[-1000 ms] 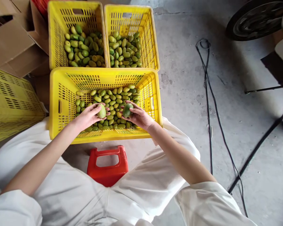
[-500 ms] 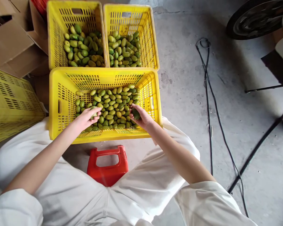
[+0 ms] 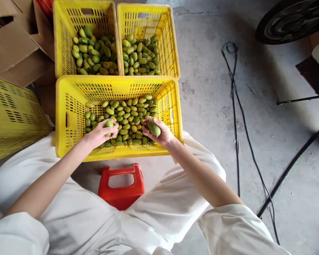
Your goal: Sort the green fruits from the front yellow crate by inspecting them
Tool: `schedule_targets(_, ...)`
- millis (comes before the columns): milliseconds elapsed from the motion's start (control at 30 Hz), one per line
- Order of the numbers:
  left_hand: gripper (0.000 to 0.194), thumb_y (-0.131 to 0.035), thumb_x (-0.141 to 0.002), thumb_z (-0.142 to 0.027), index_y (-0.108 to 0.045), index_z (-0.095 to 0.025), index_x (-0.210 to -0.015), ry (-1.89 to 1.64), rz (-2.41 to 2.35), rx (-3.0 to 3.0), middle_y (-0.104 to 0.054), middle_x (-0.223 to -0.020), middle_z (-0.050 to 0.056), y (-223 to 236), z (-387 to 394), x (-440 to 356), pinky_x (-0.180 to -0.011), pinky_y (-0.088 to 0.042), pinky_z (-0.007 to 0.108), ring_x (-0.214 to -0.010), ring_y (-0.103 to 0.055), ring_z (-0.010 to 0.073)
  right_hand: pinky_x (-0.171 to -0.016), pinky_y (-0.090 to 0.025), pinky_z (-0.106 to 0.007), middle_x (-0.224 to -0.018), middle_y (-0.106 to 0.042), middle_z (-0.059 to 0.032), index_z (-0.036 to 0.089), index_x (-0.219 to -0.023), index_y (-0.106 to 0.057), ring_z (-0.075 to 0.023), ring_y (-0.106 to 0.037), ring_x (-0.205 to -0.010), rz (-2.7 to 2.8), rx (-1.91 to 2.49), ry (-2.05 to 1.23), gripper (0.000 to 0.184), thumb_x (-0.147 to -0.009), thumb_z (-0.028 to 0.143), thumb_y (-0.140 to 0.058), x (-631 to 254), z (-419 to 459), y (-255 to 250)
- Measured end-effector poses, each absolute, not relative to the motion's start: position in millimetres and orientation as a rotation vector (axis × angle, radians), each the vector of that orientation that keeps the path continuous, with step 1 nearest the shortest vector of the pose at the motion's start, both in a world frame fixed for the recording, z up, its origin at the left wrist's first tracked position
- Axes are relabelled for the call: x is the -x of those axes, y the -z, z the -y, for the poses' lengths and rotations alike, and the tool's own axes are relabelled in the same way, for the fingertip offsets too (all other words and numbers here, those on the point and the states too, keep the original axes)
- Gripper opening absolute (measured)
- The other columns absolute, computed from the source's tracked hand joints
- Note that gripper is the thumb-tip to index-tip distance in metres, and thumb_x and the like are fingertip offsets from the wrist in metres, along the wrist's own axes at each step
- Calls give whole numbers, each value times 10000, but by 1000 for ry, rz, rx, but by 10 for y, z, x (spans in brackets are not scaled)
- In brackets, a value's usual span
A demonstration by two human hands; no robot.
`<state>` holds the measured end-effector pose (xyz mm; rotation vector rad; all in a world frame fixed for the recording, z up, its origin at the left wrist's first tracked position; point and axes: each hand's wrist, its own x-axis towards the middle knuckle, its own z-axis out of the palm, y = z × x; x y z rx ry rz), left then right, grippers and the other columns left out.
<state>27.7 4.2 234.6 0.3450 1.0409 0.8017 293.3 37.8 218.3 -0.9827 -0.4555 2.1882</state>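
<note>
Over the near yellow crate (image 3: 117,154), my left hand (image 3: 99,135) is closed around a green oval fruit (image 3: 108,124), its top showing between thumb and fingers. To the right, my right hand (image 3: 163,134) is turned palm up with its fingers curled round a larger, darker green fruit (image 3: 154,128). Below both hands lies a layer of small green and yellowish oval fruits (image 3: 126,121) on the crate's floor. The exact kind of fruit is not certain.
Two more yellow crates, the left (image 3: 64,46) and the right (image 3: 173,46), hold similar fruits behind the near one. Another yellow crate (image 3: 18,117) and cardboard boxes (image 3: 13,53) stand at left. A red stool (image 3: 122,196) is below me; black cables (image 3: 239,106) cross the floor.
Both hands have rolled their fruits into clearer view. My left hand has shifted slightly right, and my right hand has turned more palm up.
</note>
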Motion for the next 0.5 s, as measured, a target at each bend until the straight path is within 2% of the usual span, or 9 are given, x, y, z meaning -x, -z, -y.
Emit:
schedule_targets(67, 439, -956, -544, -106, -606, -174, -800, -840, -1065, -313, -596, -732, -48, -2339, -46, -283, -492, -422, 160, -564, -547, 53, -504, -451, -210, -821, -641, 17, 226, -898, -607, -99, -536, -619, 456, 980, -2228, 412, -669, 384, -910, -2944, -378, -2174)
schedule_targets(133, 409, -959, -576, -138, -630, -161, -818, -857, -1121, -311, -601, -739, -38, -2328, -56, -286, -464, -372, 134, -554, -535, 37, -420, -344, -180, -778, -623, 23, 229, -903, -595, -88, -491, -569, 474, 988, -2226, 418, -662, 349, -914, -2947, -377, -2161)
schedule_targets(233, 441, -998, -631, -303, -597, -152, -737, -804, -1114, -336, -572, -693, -34, -2323, -67, -287, -400, -275, 125, -484, -466, 17, -363, -211, -162, -706, -588, 45, 236, -878, -570, -65, -398, -489, 489, 1009, -2155, 433, -679, 377, -927, -2946, -372, -2145)
schedule_targets(400, 563, -943, -687, -598, -595, -155, -662, -658, -975, -370, -475, -544, -46, -2372, -73, -309, -348, -218, 155, -377, -356, 30, -326, -172, -164, -622, -549, 53, 234, -816, -579, -61, -328, -421, 499, 983, -2138, 472, -720, 598, -865, -2967, -395, -2159)
schedule_targets(467, 544, -861, -769, -633, -629, -150, -677, -655, -958, -339, -534, -559, -5, -2398, -73, -324, -341, -259, 176, -388, -423, 68, -331, -221, -174, -641, -584, 32, 233, -827, -619, -82, -384, -449, 468, 974, -2137, 419, -726, 577, -835, -2974, -412, -2173)
schedule_targets(500, 512, -820, -813, -619, -657, -145, -708, -669, -951, -314, -593, -606, 29, -2409, -72, -332, -355, -324, 193, -431, -504, 102, -352, -293, -185, -683, -623, 15, 230, -862, -648, -102, -451, -494, 436, 969, -2129, 382, -714, 532, -829, -2973, -420, -2178)
